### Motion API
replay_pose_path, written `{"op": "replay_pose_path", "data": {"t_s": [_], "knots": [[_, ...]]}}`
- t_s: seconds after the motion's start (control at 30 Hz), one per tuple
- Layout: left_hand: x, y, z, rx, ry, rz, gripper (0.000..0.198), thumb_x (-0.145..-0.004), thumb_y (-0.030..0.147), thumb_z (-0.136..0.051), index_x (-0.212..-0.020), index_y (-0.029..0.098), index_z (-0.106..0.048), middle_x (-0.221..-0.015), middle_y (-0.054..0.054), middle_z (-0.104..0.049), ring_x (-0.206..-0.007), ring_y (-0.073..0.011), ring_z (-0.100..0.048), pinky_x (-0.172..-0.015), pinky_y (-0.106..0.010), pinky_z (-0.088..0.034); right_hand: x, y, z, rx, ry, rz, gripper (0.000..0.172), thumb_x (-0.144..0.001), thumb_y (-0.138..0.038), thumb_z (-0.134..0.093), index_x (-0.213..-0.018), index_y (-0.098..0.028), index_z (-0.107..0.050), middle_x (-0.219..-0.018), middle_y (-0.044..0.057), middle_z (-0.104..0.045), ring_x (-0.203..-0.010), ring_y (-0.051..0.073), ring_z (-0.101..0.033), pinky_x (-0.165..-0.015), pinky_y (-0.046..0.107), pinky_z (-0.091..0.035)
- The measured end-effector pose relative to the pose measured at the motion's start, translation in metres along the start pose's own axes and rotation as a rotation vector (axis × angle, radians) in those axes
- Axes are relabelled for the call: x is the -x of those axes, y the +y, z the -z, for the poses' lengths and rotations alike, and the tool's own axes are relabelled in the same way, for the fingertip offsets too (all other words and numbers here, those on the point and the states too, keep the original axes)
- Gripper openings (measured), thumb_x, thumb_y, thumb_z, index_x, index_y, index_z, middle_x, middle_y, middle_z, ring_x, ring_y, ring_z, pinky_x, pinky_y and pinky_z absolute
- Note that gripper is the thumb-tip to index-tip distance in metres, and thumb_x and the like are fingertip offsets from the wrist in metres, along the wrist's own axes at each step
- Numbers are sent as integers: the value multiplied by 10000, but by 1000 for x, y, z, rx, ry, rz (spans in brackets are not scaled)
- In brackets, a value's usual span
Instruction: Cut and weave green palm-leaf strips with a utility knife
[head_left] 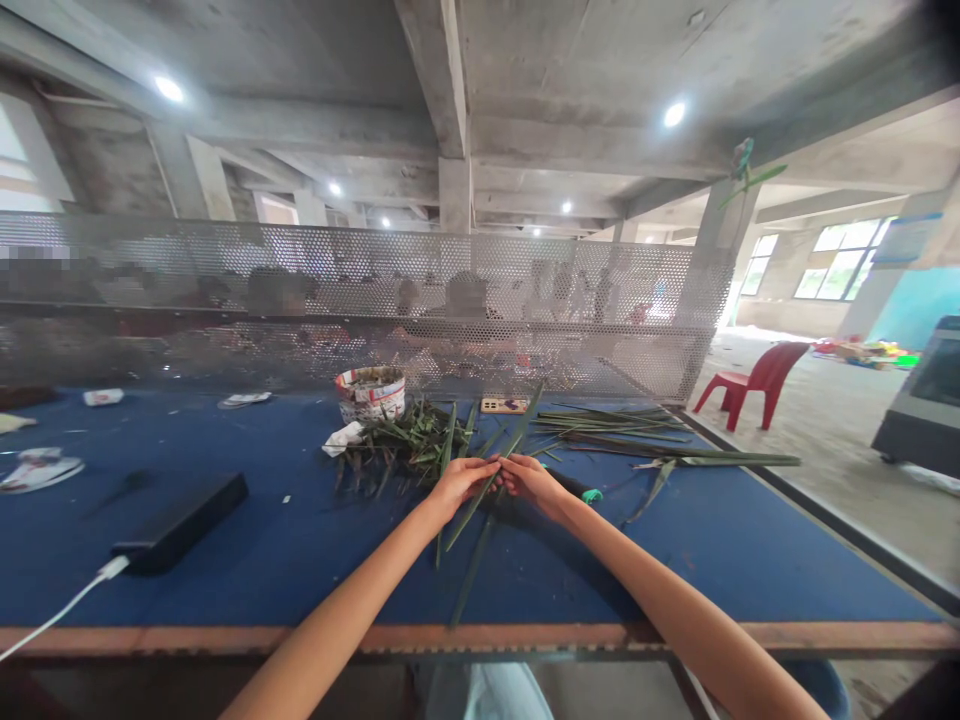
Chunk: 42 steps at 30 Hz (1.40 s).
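Note:
Long green leaf strips (470, 517) cross each other between my two hands, above the blue table. My left hand (463, 480) is closed, its fingers pinching the strips from the left. From the right, my right hand (531, 478) pinches them too, its fingertips meeting those of the left. One strip points up and away, and others hang down towards the table's front edge. The fingers hide where the strips cross. Just behind my hands lies a heap of cut leaf pieces (409, 440). A dark roll with a green end (591, 496) rests beside my right wrist.
Behind the heap stands a round tub (371, 392), with a phone (504, 406) to its right. Long leaves (622, 425) lie at the table's right. A black box (184, 520) with a white cable is at left. A perforated metal screen (562, 330) closes the back.

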<state>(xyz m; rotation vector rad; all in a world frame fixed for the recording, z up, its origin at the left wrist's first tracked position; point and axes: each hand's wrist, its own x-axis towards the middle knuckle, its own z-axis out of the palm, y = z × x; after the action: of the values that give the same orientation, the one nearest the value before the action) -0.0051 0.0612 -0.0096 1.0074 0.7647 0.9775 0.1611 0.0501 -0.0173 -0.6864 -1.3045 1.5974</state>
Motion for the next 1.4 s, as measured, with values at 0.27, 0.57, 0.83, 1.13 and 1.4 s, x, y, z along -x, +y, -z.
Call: {"op": "replay_pose_path", "data": {"t_s": [0.27,0.57,0.83,1.13,1.4], "knots": [[-2,5,0,17,-16,29,122,-671,115,-757,-785,103,-718,-657,-37,-706,-564,-112,-628,-655,-237,-496,4,-5,-5,-22,-54,21,351,-742,-434,-701,-931,-147,-632,-672,-14,-519,-580,88,-428,-514,228,-301],[2,6,-2,-6,-47,66,65,-728,117,-715,-786,88,-703,-660,-48,-704,-545,-95,-624,-608,-190,-492,5,-10,-9,-15,-62,26,244,-744,-389,-652,-800,-153,-621,-681,6,-551,-622,108,-483,-575,234,-367],[8,5,-8,-94,-67,28,134,-717,212,-733,-790,104,-703,-706,-69,-725,-598,-129,-654,-653,-224,-513,5,-6,-8,92,53,42,301,-718,-453,-665,-740,-161,-592,-589,-19,-496,-544,102,-443,-497,228,-311],[25,12,-26,-360,24,-136,274,-610,342,-803,-731,121,-695,-700,-50,-719,-615,-156,-648,-630,-245,-493,1,-1,3,226,191,57,322,-727,-442,-623,-588,-184,-491,-516,-32,-488,-506,99,-434,-494,228,-311],[23,10,-26,-454,51,-213,141,-716,220,-652,-606,138,-686,-581,-29,-675,-529,-149,-608,-537,-233,-442,2,-5,-1,278,200,81,350,-692,-450,-664,-532,-189,-496,-489,-23,-513,-476,102,-443,-491,243,-315]]}}
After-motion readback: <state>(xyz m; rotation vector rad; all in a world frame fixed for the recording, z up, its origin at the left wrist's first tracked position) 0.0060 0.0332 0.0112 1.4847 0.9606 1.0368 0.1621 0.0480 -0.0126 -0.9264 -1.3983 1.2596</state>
